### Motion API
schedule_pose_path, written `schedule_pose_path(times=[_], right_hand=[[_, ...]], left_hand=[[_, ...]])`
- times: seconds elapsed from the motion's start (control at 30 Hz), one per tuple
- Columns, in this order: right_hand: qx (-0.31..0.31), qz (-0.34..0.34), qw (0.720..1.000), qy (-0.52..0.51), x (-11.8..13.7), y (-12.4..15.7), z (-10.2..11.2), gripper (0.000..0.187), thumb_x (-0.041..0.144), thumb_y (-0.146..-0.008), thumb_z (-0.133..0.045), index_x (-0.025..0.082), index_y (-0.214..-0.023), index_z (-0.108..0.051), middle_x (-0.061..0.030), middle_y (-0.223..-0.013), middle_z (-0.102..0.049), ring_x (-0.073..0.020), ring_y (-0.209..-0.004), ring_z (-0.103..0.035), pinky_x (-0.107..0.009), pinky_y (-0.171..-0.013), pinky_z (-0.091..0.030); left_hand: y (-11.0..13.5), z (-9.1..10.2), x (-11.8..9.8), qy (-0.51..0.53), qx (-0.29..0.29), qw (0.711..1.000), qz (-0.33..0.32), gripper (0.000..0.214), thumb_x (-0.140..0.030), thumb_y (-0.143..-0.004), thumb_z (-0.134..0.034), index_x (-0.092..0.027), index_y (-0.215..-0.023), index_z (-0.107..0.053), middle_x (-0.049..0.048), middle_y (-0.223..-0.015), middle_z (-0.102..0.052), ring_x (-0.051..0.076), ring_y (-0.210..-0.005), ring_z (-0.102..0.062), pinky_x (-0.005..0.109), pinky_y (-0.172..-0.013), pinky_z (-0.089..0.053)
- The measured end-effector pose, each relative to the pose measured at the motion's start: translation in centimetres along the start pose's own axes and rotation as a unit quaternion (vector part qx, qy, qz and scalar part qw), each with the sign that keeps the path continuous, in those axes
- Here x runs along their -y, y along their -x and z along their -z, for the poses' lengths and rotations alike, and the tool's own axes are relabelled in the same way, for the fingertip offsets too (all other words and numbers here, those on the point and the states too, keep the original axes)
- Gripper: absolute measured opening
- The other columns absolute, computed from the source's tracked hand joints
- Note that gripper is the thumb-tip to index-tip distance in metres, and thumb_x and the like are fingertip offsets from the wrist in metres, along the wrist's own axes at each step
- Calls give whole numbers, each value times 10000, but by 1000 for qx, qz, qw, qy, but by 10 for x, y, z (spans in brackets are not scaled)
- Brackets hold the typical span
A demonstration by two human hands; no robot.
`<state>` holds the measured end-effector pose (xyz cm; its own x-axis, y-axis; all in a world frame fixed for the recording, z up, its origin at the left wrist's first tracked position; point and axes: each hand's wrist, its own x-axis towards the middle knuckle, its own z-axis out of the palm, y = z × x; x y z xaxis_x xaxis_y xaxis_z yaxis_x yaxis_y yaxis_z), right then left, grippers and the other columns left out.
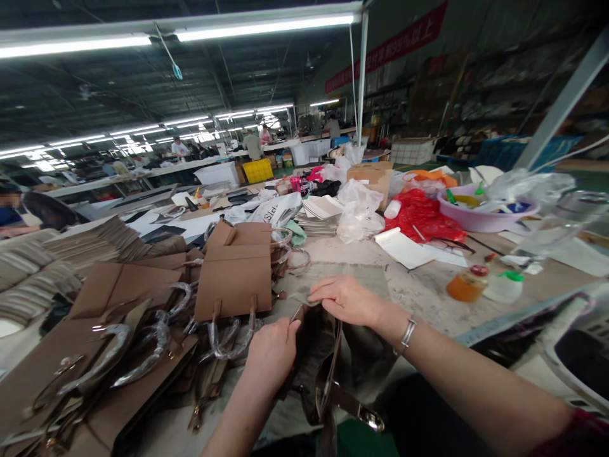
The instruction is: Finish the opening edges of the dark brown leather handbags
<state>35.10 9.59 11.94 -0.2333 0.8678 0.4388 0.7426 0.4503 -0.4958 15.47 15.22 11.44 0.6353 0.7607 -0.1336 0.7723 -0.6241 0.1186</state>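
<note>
A dark brown handbag (328,355) stands in front of me at the table's near edge, with a strap and a shiny metal fitting (370,419) hanging on the near side. My left hand (273,349) is closed on the bag's left edge, its thumb lying on top. From the right, my right hand (349,301) reaches over the bag's top edge, fingers together and bent onto it; a metal bracelet circles that wrist. Part of the bag is hidden behind my hands. Left of my left hand lies a brown handbag (234,279) with its plastic-wrapped handles towards me.
More brown bags (128,279) pile up at the left, beside stacked beige pieces (102,244). Rightward are a notepad (404,247), an orange-filled jar (467,284), a green-capped bottle (503,287) and a purple basin (490,219). A red plastic bag (425,216) lies behind the notepad.
</note>
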Motion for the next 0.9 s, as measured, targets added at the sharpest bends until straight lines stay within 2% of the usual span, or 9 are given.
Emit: schedule_pose_path(times=[0.1, 0.23, 0.3, 0.4, 0.47, 0.57, 0.67, 0.77, 0.9], right_hand=[[32, 13, 999, 40, -3, 2, 5, 310, 50, -794, -441, 165, -910, -705, -58, -928, -686, -166, -871, -623, -291, -830, -482], [36, -2, 998, 46, -10, 7, 14, 287, 60, -780, -440, 164, -813, -706, -46, -825, -686, -163, -768, -625, -283, -765, -489], [-10, -38, 999, 24, -16, 9, 18, 296, 62, -759, -432, 176, -766, -705, -29, -784, -686, -156, -746, -624, -274, -757, -488], [-138, -135, 981, -28, -23, 11, 23, 317, 78, -741, -410, 190, -743, -707, -17, -784, -697, -154, -767, -630, -269, -774, -486], [-171, -161, 971, -49, -24, 10, 24, 315, 90, -736, -416, 190, -769, -713, -21, -818, -702, -159, -792, -633, -277, -790, -487], [-124, -93, 987, -51, -18, 5, 19, 325, 72, -728, -429, 176, -837, -718, -40, -887, -692, -159, -827, -629, -280, -810, -486], [-21, 4, 1000, -5, -11, -4, 13, 345, 46, -761, -427, 177, -905, -712, -53, -971, -670, -154, -857, -613, -284, -820, -479], [63, 44, 995, 59, -8, -10, 13, 331, 40, -786, -441, 189, -917, -706, -52, -962, -667, -159, -861, -594, -297, -827, -465], [123, 87, 983, 104, -6, -12, 20, 269, 63, -800, -463, 192, -828, -698, -38, -829, -660, -164, -808, -565, -316, -852, -439]], left_hand=[[-2, 0, 0, 0, 4, 1000, 4, 369, -327, -961, -304, -167, -836, -612, 91, -807, -701, 234, -784, -667, 297, -649, -399], [-2, 1, 1, -11, 17, 1000, 11, 392, -331, -964, -282, -163, -850, -618, 105, -822, -702, 234, -788, -666, 299, -654, -399], [-1, 1, 2, -13, 12, 1000, 10, 408, -338, -965, -268, -163, -849, -616, 109, -824, -701, 238, -795, -665, 304, -663, -402], [-1, -1, 3, -12, 3, 1000, 8, 403, -346, -964, -272, -164, -842, -610, 103, -822, -700, 234, -805, -663, 305, -678, -406], [-1, -1, 3, -10, 3, 1000, 4, 400, -352, -963, -276, -166, -836, -606, 96, -810, -698, 231, -800, -662, 303, -676, -406], [-1, -1, 2, -12, 8, 1000, 2, 404, -355, -962, -270, -167, -840, -606, 98, -814, -697, 236, -795, -664, 307, -667, -406], [-1, 0, 0, -13, 16, 1000, 7, 407, -353, -963, -265, -166, -848, -607, 96, -813, -697, 230, -792, -666, 302, -665, -404], [-1, 2, 0, -8, 18, 1000, 9, 404, -345, -964, -270, -164, -843, -610, 92, -811, -697, 221, -793, -666, 291, -663, -402], [-1, 2, 0, -4, 16, 1000, 7, 397, -355, -963, -285, -170, -836, -612, 92, -813, -700, 222, -795, -665, 290, -666, -405]])
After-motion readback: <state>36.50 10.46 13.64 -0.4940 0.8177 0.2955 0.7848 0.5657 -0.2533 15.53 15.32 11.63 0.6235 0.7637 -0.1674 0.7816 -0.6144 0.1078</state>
